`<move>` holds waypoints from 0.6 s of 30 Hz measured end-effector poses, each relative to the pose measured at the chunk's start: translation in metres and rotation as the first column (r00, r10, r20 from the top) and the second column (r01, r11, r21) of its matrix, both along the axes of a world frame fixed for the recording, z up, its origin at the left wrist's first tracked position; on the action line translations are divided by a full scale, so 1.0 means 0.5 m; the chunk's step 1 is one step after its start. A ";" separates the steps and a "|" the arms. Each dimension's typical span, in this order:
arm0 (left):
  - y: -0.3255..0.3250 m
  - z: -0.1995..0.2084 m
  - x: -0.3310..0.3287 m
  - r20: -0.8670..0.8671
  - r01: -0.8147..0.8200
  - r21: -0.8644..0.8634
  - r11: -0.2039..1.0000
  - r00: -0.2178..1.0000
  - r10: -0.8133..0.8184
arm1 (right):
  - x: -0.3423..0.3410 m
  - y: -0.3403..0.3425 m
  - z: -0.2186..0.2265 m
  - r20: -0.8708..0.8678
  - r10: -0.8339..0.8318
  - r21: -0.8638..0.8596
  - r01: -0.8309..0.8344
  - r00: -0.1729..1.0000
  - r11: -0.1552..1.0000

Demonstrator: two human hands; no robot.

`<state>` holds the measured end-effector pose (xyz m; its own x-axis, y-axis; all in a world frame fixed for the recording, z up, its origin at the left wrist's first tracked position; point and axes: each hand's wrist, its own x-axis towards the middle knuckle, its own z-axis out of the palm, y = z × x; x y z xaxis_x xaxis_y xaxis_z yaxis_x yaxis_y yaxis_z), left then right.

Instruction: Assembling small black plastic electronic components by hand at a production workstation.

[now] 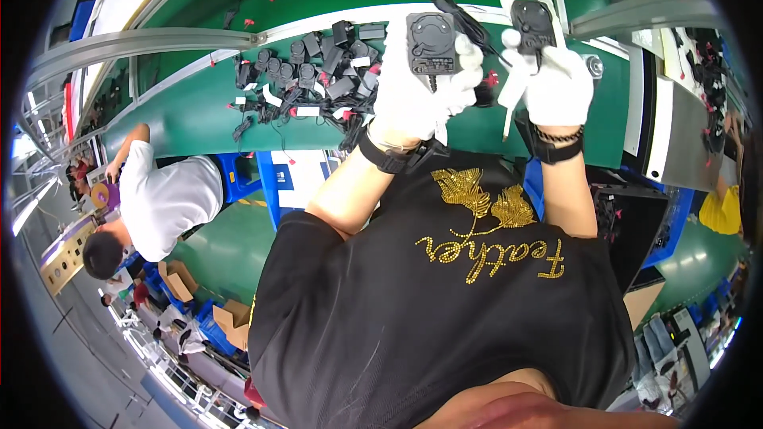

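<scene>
My left hand (413, 103), in a white glove with a black strap at the wrist, grips a black power adapter (431, 45) with its flat face turned up. A bundled black cord (465, 22) lies beside the fingers of that hand. My right hand (562, 87), gloved the same way, holds a second, smaller-looking black power adapter (532, 24) upright between its fingers. From the same hand a slim white stick-like thing (510, 99) points down to a thin tip; its kind is unclear. Left of my hands, many black adapters (326, 71) with cords and white tags lie heaped on the green bench.
The green bench surface (183, 119) stretches to the left, with a metal frame bar (151, 41) above it. Another frame bar (652, 16) crosses at the right. A co-worker in a white shirt (179, 202) sits at the left. Red-tipped leads (490, 81) lie between my hands.
</scene>
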<state>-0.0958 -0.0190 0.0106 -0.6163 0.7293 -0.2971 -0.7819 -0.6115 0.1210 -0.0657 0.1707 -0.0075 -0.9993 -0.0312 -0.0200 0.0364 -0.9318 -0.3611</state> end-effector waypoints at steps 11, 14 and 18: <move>0.064 0.011 0.099 -0.322 -0.035 -0.239 0.970 0.946 -0.045 | 0.169 -0.002 0.090 0.186 -0.167 0.386 0.084 0.968 0.919; 0.082 0.024 0.134 -0.289 -0.039 -0.129 0.991 0.957 0.000 | 0.209 0.009 0.079 0.218 -0.213 0.514 0.074 0.952 0.855; 0.100 0.033 0.174 -0.600 -0.243 -0.559 0.793 0.779 -0.184 | 0.225 -0.033 0.079 -0.036 -0.562 0.836 0.333 0.826 0.436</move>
